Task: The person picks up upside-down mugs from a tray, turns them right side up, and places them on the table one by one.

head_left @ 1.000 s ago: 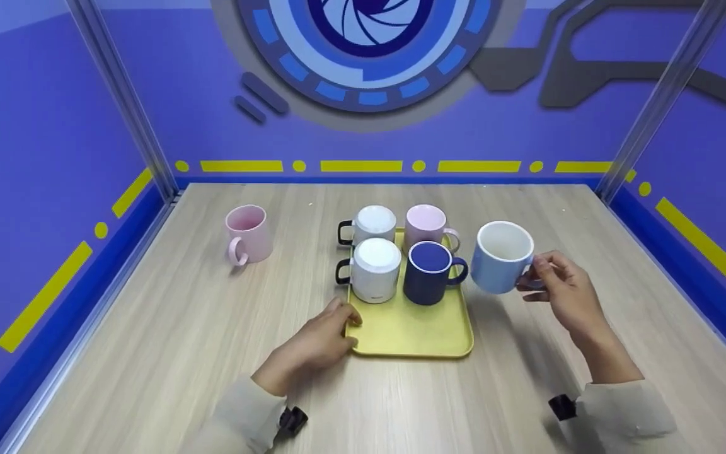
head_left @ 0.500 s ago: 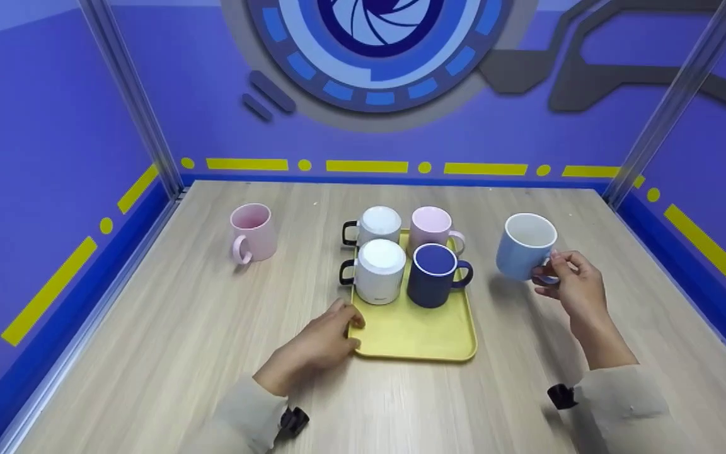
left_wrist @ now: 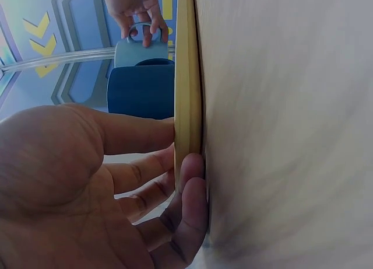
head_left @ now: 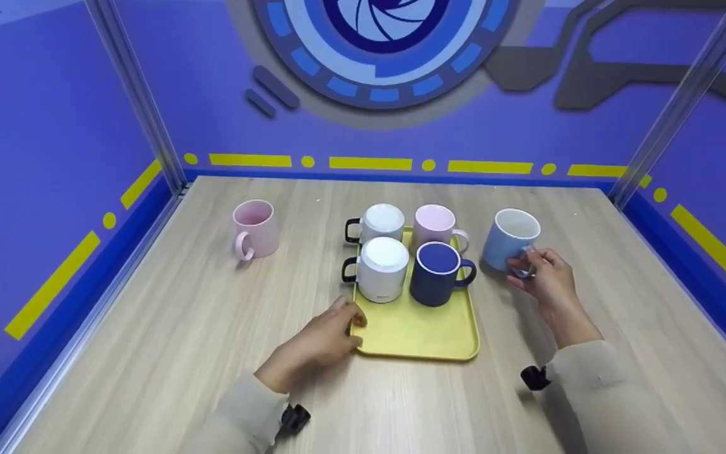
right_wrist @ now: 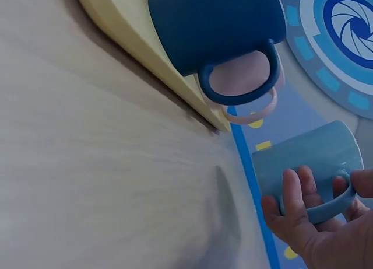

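My right hand point(head_left: 549, 280) holds a light blue mug point(head_left: 507, 243) by its handle, to the right of the yellow tray point(head_left: 423, 337). The mug is upright; whether its base touches the table I cannot tell. At the tray's left edge, my left hand point(head_left: 322, 334) grips the rim, and the left wrist view shows fingers point(left_wrist: 195, 208) curled against it. On the tray stand a navy mug point(head_left: 433, 282), a pink mug point(head_left: 432, 234) behind it, and two white mugs with black handles, one near point(head_left: 380, 277) and one far point(head_left: 383, 221).
Another pink mug point(head_left: 256, 230) stands apart at the table's left, its handle facing forward. Blue-purple panels point(head_left: 363, 142) with yellow marks enclose the wooden table point(head_left: 167, 328) at the back and both sides. The tray's front part shows bare yellow surface.
The right hand first carried the light blue mug rightward, away from the tray, then brought it slightly back left and lower. The left hand has stayed on the tray's edge. The view shifted slightly.
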Tool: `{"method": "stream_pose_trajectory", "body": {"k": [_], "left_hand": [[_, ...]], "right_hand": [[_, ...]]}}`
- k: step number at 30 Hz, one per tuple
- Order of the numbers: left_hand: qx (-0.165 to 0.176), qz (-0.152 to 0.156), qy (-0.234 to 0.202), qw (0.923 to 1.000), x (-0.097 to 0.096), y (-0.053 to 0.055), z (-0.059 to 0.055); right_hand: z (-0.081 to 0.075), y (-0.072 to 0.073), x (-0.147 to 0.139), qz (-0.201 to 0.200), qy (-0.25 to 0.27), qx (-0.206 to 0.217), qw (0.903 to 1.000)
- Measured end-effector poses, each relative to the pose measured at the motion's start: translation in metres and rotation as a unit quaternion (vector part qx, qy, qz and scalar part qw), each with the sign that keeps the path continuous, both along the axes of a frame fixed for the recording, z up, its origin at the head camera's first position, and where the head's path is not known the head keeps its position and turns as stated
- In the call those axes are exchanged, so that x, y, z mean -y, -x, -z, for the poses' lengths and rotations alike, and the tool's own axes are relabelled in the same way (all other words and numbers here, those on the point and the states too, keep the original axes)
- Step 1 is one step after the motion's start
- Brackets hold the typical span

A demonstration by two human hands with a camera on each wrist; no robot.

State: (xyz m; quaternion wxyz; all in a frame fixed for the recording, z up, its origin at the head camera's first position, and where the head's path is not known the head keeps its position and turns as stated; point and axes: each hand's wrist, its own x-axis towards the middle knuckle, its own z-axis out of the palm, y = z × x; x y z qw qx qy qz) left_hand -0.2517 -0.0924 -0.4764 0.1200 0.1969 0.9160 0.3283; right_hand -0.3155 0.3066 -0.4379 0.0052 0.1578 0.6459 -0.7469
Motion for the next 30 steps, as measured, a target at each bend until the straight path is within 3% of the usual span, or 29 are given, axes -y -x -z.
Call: {"method": "stream_pose_trajectory", "body": {"k": [5, 16, 30], "left_hand": [[0.004, 0.0, -0.003, 1.0, 0.0, 0.001, -0.001], [-0.006, 0.013, -0.006, 0.9999, 0.0, 0.0, -0.001], [-0.001, 0.008, -0.007, 0.9999, 0.001, 0.001, -0.001]], "right_hand": [[0.008, 0.011, 0.008, 0.0, 0.038, -0.002, 0.9993], [0.024, 0.03, 0.017, 0.013, 0.027, -0.001, 0.9996], [0.026, 0.041, 0.025, 0.014, 0.03, 0.009, 0.9994]]}}
